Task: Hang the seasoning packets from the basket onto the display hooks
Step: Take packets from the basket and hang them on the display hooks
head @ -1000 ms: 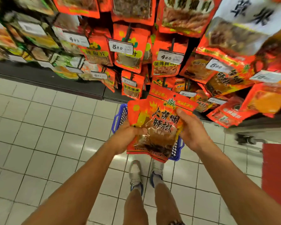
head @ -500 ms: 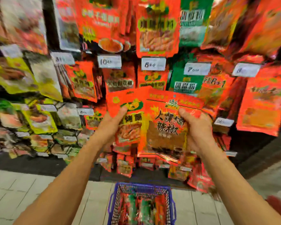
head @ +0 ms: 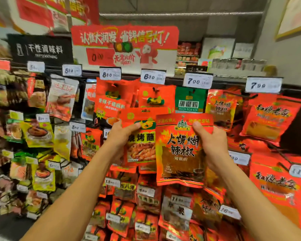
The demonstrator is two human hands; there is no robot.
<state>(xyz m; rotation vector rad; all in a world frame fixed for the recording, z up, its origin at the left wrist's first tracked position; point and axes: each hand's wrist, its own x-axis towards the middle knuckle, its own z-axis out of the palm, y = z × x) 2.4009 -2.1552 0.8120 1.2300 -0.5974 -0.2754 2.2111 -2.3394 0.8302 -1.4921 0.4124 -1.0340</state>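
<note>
From the head camera, your left hand (head: 123, 136) grips a red and yellow barbecue dip packet (head: 142, 141), thumb pressed on its front near the top edge and fingers curled behind it. Your right hand (head: 210, 145) grips a red chilli powder packet (head: 180, 152) by its upper right edge, thumb on the front, fingers hidden behind. The chilli powder packet sits nearer to you and overlaps the right side of the barbecue dip packet; more red packet edges show just behind and below it, though you cannot tell how many are stacked there. Both packets are held upright, raised in front of the display rack, near its middle rows.

Far behind your hands, hanging packets fill the rack. A green pepper packet (head: 190, 101) hangs just above the chilli powder packet, with a red packet (head: 156, 96) to its left and another matching chilli packet (head: 221, 110) to its right. White price tags run along the top row, among them one reading 680 (head: 153, 77) and one reading 700 (head: 197, 81). A red promotional sign (head: 125, 46) stands above the rack, and a black section sign (head: 40, 48) sits to its left. Yellow and green packets (head: 38, 134) hang at the far left, blurred.
</note>
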